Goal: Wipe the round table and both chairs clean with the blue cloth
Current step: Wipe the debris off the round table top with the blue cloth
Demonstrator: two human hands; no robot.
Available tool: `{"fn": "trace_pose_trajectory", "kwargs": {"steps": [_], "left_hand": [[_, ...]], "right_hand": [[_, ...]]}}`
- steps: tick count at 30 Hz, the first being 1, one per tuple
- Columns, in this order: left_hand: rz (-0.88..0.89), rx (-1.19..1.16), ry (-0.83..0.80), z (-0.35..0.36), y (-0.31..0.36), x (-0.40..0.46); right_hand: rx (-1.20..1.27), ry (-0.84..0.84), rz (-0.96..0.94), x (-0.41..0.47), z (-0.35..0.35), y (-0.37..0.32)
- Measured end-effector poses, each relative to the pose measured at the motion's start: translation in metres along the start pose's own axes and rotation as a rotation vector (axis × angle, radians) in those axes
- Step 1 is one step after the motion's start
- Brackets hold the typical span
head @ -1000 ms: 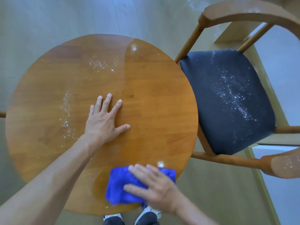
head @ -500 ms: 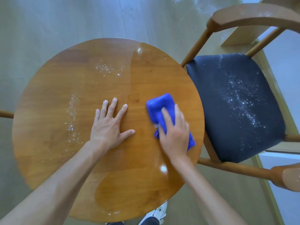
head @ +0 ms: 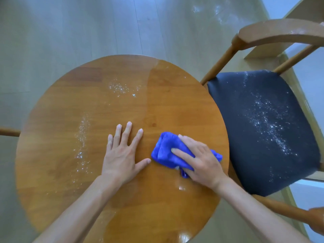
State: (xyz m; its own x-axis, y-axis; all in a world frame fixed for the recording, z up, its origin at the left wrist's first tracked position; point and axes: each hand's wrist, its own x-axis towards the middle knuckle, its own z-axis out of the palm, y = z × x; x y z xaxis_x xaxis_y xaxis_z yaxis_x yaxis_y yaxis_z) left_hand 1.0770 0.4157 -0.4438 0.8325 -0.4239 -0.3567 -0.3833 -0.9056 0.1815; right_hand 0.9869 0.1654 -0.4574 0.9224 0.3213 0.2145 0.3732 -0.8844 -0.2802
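Note:
A round wooden table (head: 166,95) fills the middle of the view, with white specks on its left and far parts. My left hand (head: 122,153) lies flat on the tabletop, fingers spread. Just to its right, my right hand (head: 199,160) presses the bunched blue cloth (head: 164,149) onto the table with straight fingers. A wooden chair with a dark seat (head: 259,130) stands at the right, its seat dusted with white specks. A wooden bar (head: 9,132) of something else shows at the left edge.
Pale wood-plank floor (head: 87,28) surrounds the table, with white specks on it at the far right. The chair's curved backrest (head: 280,32) rises at the upper right and its armrest (head: 315,223) reaches toward me at the lower right.
My right hand swept the cloth from the near edge up the table's right side, then back toward the middle beside my left hand. The left hand stayed flat in place.

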Motion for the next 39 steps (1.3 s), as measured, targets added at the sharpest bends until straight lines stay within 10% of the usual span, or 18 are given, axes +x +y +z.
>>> {"fn": "trace_pose_trajectory", "kwargs": {"steps": [9,26,39], "left_hand": [[0.0,0.017,-0.006,0.003,-0.001,0.0],[-0.018,0.046,-0.109,-0.011,0.003,-0.001],[-0.041,-0.01,-0.156,-0.007,0.005,0.002]], "right_hand": [[-0.151,0.109,0.872,0.218,0.022,0.129],[0.047,-0.045,0.232,-0.047,0.009,-0.079],[-0.165,0.067,0.365,0.193,0.026,0.077]]}}
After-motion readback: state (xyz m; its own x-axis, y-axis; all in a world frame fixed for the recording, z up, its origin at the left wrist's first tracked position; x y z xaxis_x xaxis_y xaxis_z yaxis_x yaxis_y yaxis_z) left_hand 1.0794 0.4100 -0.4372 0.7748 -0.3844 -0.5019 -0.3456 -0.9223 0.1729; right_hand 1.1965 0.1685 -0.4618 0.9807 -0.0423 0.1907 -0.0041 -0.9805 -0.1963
